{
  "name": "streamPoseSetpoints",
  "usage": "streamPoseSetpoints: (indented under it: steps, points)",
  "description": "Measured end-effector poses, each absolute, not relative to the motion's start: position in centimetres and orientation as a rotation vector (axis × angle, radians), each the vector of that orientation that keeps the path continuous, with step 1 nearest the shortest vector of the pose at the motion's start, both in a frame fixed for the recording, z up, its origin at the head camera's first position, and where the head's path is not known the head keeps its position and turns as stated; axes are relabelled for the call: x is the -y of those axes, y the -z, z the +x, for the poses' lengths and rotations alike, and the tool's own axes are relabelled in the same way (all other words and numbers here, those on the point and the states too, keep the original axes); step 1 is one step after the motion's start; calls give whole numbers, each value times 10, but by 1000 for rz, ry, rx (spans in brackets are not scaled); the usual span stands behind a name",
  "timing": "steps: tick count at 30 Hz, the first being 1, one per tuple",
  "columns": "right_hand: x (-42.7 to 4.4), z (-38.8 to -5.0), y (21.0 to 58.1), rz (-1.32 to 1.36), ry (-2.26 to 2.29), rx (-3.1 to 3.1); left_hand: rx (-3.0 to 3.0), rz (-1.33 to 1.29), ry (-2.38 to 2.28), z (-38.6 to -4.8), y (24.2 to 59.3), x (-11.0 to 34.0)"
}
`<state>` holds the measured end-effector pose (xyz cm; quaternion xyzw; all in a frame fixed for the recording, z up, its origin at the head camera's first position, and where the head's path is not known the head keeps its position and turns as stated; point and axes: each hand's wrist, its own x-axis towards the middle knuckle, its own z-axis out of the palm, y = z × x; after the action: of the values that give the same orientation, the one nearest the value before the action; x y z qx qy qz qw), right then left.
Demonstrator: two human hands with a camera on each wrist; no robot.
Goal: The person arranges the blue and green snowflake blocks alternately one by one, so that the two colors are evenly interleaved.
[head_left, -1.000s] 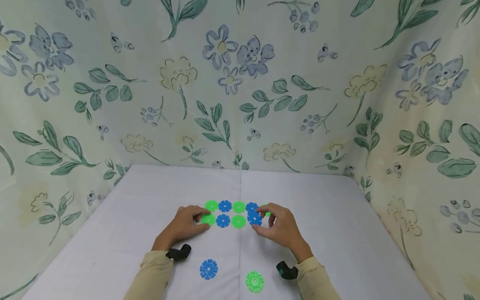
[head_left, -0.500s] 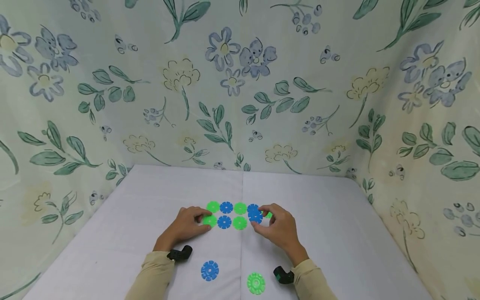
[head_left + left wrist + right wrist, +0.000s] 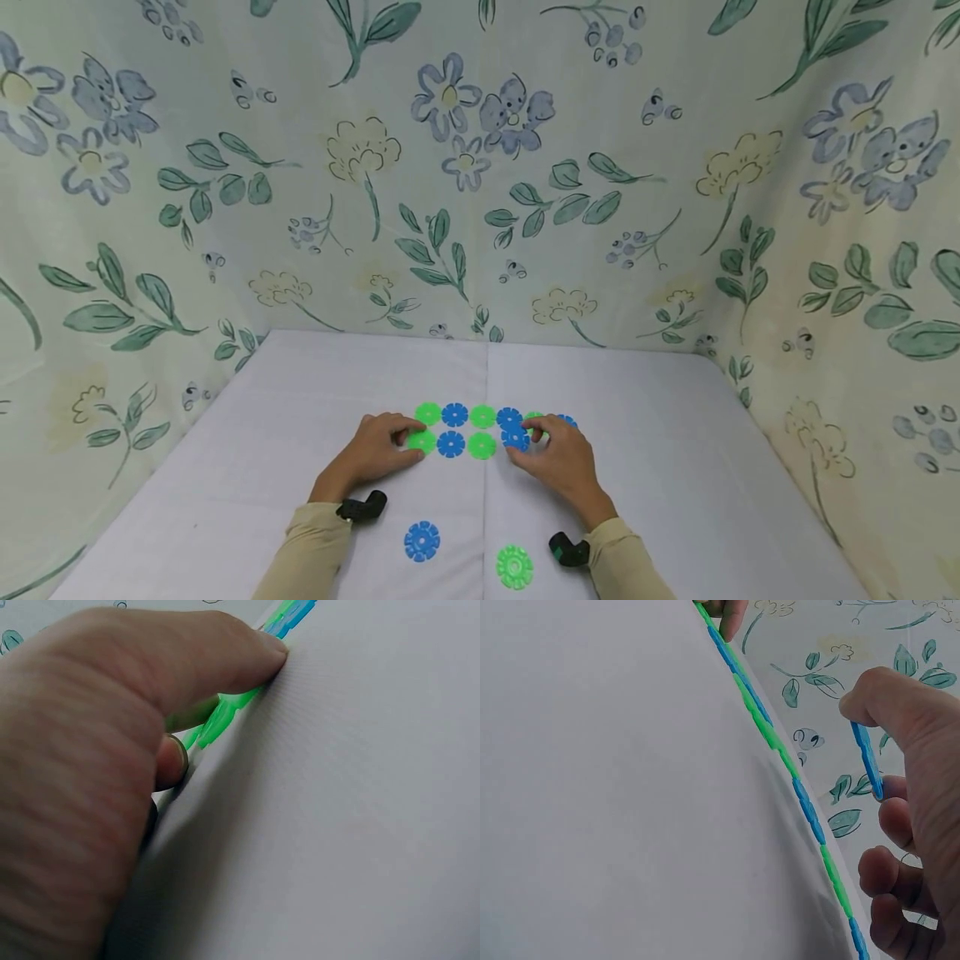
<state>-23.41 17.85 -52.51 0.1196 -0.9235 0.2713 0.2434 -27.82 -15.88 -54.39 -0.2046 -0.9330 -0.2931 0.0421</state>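
In the head view my left hand (image 3: 382, 443) holds a green notched plastic disc (image 3: 421, 442) between thumb and fingers, at the left end of the front row. A blue disc (image 3: 451, 444) and another green disc (image 3: 482, 446) lie to its right. My right hand (image 3: 564, 463) pinches a blue disc (image 3: 867, 760) by its edges. The right wrist view shows that disc raised off the table, apart from the row. In the head view it partly overlaps a blue disc (image 3: 510, 417) of the back row. Fingers partly hide the back row's right end.
Nearer to me lie a loose blue disc (image 3: 422, 542) and a loose green disc (image 3: 514, 567) on the white-covered table (image 3: 247, 467). Alternating green and blue discs form the back row, with a blue disc (image 3: 567, 421) at its right end. A floral curtain (image 3: 480, 167) surrounds the table.
My right hand has shifted slightly right with the pinched blue disc, and the back row's rightmost blue disc now shows behind it. My left hand stays at the green disc.
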Motion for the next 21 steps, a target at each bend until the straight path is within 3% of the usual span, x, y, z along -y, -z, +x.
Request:
streamPoseSetpoints:
  steps: [21]
  points:
    - [-181, -243, 533, 288, -834, 2729, 2839, -610, 890, -275, 542, 158]
